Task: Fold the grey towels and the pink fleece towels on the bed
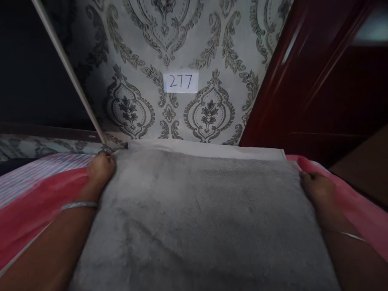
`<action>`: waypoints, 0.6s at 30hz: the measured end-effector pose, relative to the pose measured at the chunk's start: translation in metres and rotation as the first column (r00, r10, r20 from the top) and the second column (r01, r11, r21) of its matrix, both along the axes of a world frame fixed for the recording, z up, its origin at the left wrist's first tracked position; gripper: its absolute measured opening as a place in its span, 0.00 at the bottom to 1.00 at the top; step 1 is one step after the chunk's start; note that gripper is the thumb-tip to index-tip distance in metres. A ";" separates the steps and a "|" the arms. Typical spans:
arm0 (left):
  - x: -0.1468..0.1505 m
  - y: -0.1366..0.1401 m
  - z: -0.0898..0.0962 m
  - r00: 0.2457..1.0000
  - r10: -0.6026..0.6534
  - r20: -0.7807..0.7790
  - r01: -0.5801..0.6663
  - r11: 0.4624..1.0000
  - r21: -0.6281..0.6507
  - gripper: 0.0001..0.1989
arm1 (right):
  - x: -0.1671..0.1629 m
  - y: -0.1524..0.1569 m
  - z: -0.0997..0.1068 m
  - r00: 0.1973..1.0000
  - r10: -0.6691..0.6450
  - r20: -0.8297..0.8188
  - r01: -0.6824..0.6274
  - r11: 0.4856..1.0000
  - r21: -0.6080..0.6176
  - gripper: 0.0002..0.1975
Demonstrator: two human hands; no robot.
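Where the grey cloth is lying: it is running from the pale strip beside the patterned wall down to the bottom of the view, with red cloth showing on both sides.
Left hand: its fingers are bunching together and pinching the far left corner of the grey cloth.
Right hand: its fingers are pressing together on the edge near the far right corner; shadow is hiding their exact hold.
Slipping corner: if either pinch is loosening, that corner could be dropping back and leaving the far edge slanted, soft thick pile in a shallow hold being the likely cause.
Uneven pull: should one hand be drawing harder, the grey cloth could be skewing and baring more of the pale strip at one end.
Diagonal fold: slack at the lower left could be settling into a ridge if the near part is lying loose.
Counts: one grey cloth, one pale strip and two hands are showing; one bracelet is circling the left wrist, one thin bangle the right; one striped fabric is lying at left; one paper marked 277 is hanging on the wall; red cloth is appearing in two areas, possibly joining underneath.
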State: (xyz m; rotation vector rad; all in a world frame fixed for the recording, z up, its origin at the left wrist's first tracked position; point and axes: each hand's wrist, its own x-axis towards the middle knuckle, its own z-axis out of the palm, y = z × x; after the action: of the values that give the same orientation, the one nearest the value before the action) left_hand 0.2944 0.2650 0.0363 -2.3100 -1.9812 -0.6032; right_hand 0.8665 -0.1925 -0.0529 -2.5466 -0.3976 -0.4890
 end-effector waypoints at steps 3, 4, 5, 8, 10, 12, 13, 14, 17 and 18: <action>0.026 -0.027 0.008 0.949 -0.253 -0.189 0.296 0.921 0.253 0.26 | -0.035 0.022 0.032 0.975 0.126 0.184 -0.123 0.992 -0.029 0.26; 0.039 -0.040 0.007 0.900 -0.370 -0.231 0.425 0.864 0.272 0.26 | -0.054 0.035 0.041 0.941 0.222 0.254 -0.218 0.975 -0.046 0.28; 0.053 -0.053 0.003 0.823 -0.509 -0.253 0.562 0.794 0.231 0.26 | -0.076 0.051 0.048 0.890 0.349 0.294 -0.345 0.936 -0.066 0.30; 0.093 -0.096 -0.023 0.378 -0.894 -0.242 0.917 0.397 -0.036 0.29 | -0.156 0.101 0.045 0.659 0.716 0.230 -0.701 0.695 -0.157 0.33; 0.109 -0.115 -0.043 0.211 -0.957 -0.200 0.949 0.250 -0.192 0.31 | -0.203 0.127 0.031 0.439 0.896 -0.072 -0.860 0.395 -0.323 0.33; 0.114 -0.121 -0.056 0.194 -0.967 -0.166 0.939 0.232 -0.253 0.32 | -0.230 0.141 0.017 0.359 0.897 -0.259 -0.898 0.257 -0.357 0.33; 0.113 -0.118 -0.060 0.226 -0.961 -0.161 0.933 0.261 -0.247 0.33 | -0.234 0.143 0.014 0.355 0.884 -0.304 -0.901 0.237 -0.363 0.33; 0.111 -0.112 -0.061 0.272 -0.948 -0.167 0.924 0.306 -0.231 0.34 | -0.232 0.143 0.012 0.374 0.870 -0.321 -0.895 0.247 -0.372 0.33; 0.096 -0.080 -0.054 0.459 -0.851 -0.255 0.842 0.508 -0.181 0.32 | -0.197 0.125 0.016 0.545 0.781 -0.305 -0.804 0.386 -0.452 0.33; 0.086 -0.067 -0.051 0.529 -0.796 -0.296 0.792 0.588 -0.166 0.32 | -0.179 0.115 0.016 0.630 0.722 -0.284 -0.744 0.457 -0.488 0.32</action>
State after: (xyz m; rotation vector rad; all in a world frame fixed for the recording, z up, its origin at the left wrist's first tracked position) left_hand 0.3805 0.1975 -0.0144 -2.9947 -0.6701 -0.1445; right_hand 0.6872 -0.0780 -0.0364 -2.5304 -1.7864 0.0514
